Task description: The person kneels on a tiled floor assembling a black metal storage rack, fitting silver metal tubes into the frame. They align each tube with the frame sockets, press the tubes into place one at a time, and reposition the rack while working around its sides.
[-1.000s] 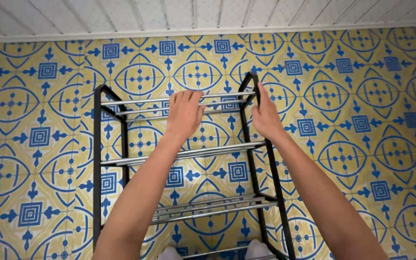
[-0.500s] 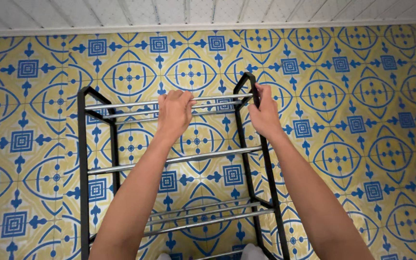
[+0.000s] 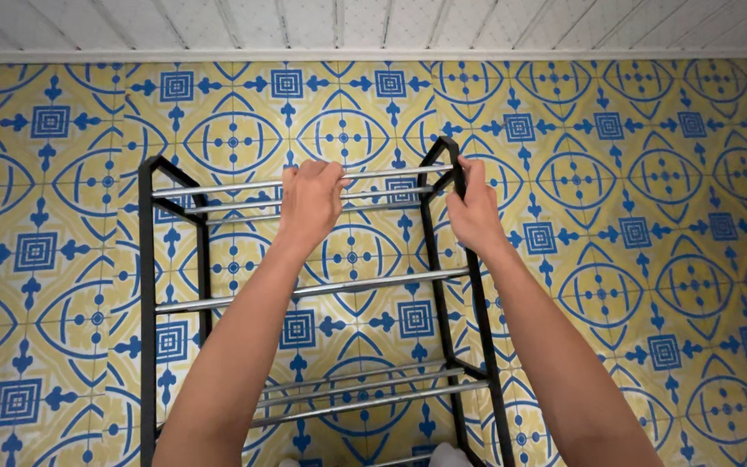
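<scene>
at the bottom edge of the frame, just right of centre, something pale (image 3: pixel 451 454) is peeking in, too cut off to identify. above it the lower silver rods (image 3: pixel 365 393) of a shoe rack (image 3: pixel 147 346) are running across between the black side frames, with a middle rod (image 3: pixel 313 290) crossing higher up. the rack is filling the lower centre and left of the frame, and its black left frame is reaching from the bottom edge up to the middle left. both forearms are rising from the bottom of the frame toward the rack's top tier. the left hand (image 3: pixel 309 203), at the centre, is curling its fingers over the top silver rods (image 3: pixel 218 195), its grip closing around them. the right hand (image 3: pixel 475 212), just right of centre, is wrapping its grip around the black right side frame (image 3: pixel 451 177) near its upper corner, fingers folding over the bar. the two hands are sitting near each other at the same height. beyond the rack, a yellow floor with blue patterned tiles (image 3: pixel 633 225) is spreading across the whole frame, and at the top edge a white panelled wall (image 3: pixel 373 26) is meeting the floor along a pale skirting strip.
</scene>
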